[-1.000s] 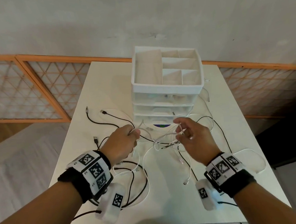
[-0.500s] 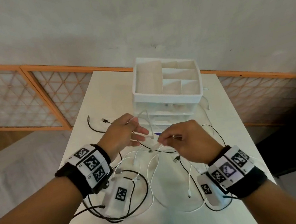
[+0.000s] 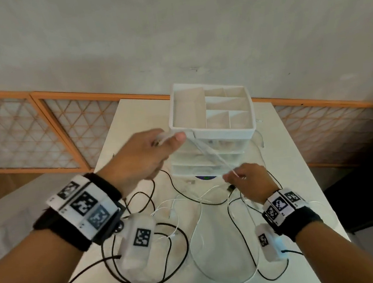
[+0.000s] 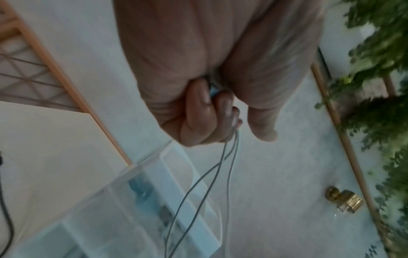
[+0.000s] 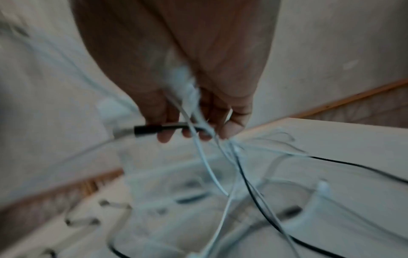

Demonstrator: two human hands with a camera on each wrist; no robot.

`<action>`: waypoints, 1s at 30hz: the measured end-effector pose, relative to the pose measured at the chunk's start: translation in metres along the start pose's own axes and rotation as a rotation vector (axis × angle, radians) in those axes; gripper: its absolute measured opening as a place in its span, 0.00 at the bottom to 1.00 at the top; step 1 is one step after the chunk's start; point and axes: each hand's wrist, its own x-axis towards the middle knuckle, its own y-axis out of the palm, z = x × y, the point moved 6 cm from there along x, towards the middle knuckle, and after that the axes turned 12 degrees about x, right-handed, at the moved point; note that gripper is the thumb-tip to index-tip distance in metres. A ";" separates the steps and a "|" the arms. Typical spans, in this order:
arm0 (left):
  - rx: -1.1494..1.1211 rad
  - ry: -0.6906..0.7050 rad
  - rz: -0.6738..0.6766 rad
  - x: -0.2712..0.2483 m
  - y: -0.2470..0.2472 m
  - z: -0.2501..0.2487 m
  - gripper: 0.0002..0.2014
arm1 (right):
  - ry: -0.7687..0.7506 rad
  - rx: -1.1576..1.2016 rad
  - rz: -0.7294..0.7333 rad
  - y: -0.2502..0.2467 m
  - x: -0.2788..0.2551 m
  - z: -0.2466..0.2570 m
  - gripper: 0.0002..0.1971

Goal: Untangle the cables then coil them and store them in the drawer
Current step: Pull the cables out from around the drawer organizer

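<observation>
My left hand point(image 3: 156, 144) is raised beside the top of the white drawer unit point(image 3: 213, 129) and grips a white cable point(image 3: 207, 153), its fingers point(image 4: 198, 111) curled round the strands. That cable runs taut down to my right hand point(image 3: 242, 177), which pinches it low in front of the unit. In the right wrist view the right hand point(image 5: 198, 125) also holds a black plug point(image 5: 154, 130) among blurred white strands. Black cables point(image 3: 161, 259) and white cables point(image 3: 198, 239) lie tangled on the white table point(image 3: 302, 198).
The drawer unit's top tray has empty compartments; its drawers look closed. A dark blue round thing point(image 3: 205, 177) lies at its foot. The table's right edge point(image 3: 325, 198) drops to a dark floor. A wooden lattice panel point(image 3: 19, 133) stands behind on the left.
My left hand has risen from table level to the top of the drawer unit, drawing the white cable up and taut. The right hand stayed low, shifting slightly right.
</observation>
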 end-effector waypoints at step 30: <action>0.180 0.107 0.085 0.038 0.088 0.025 0.13 | -0.670 0.771 -0.174 -0.124 -0.026 0.172 0.13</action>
